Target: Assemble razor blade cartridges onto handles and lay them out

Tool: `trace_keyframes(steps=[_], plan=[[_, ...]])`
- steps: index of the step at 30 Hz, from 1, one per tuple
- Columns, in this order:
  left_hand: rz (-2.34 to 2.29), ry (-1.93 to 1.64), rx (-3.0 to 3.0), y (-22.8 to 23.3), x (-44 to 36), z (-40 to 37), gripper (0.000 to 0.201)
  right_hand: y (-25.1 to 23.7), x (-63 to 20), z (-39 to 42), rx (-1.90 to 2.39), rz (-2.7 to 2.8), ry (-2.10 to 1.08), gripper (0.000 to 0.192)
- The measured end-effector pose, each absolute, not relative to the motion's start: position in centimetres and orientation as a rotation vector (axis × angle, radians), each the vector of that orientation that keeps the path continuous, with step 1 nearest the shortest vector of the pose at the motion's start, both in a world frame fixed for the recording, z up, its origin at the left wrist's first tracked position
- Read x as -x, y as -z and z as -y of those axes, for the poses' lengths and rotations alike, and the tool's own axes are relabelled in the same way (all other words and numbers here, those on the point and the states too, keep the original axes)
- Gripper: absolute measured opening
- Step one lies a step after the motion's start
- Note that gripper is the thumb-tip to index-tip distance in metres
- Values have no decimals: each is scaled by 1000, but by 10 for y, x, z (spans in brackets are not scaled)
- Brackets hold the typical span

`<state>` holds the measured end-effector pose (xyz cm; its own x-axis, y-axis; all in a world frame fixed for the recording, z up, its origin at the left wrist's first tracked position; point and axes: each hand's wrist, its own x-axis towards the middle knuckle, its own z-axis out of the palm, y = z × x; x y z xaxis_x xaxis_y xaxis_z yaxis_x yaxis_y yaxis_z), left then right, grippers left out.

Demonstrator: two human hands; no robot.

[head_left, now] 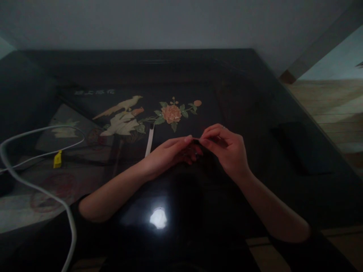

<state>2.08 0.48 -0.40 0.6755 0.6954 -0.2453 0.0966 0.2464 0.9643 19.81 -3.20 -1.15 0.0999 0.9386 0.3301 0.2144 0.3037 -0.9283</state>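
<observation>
Both hands meet over the middle of a dark glossy surface (255,94), fingertips together. The left hand (170,153) reaches in from the lower left, fingers stretched toward the right and thumb on top, closing on something small and dark at its tips. The right hand (224,147) comes from the lower right, its fingers curled and pinched against the same spot, with a ring on one finger. The dark item (196,141) between them is only a thin sliver in the gloom; what shows of it runs roughly left to right, from one set of fingertips to the other, but its shape and which way it points cannot be made out. It is held just above the surface, close to the inlaid flower (171,113).

A white strip (149,140) lies on the surface just left of the left hand, its long axis nearly straight away from the person, top end near the flower's leaves. Farther left is an inlaid bird (120,117). A white cable (36,189) loops across the left side, with a yellow tag (57,159) beside it. A dark flat block (300,145) sits well apart on the right. A bright glare (159,218) reflects off the surface near the person
</observation>
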Motion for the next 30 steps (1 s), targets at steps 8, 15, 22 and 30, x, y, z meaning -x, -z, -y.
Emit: trace_keyframes(steps=[8, 15, 22, 30], plan=[[-988, -560, -2314, 7, -7, -27, 23, 23, -200, 27, 1360, 1511, -639, 6], [-963, -270, -2437, 17, -4, -23, 44, 34, -195, 28, 1479, 1957, -399, 9], [-1052, -214, -2520, 23, -12, -14, 46, 39, -195, 27, 1497, 1997, -375, 5], [-1024, -252, -2528, 26, -11, -15, 39, 39, -191, 28, 1536, 2014, -357, 3]])
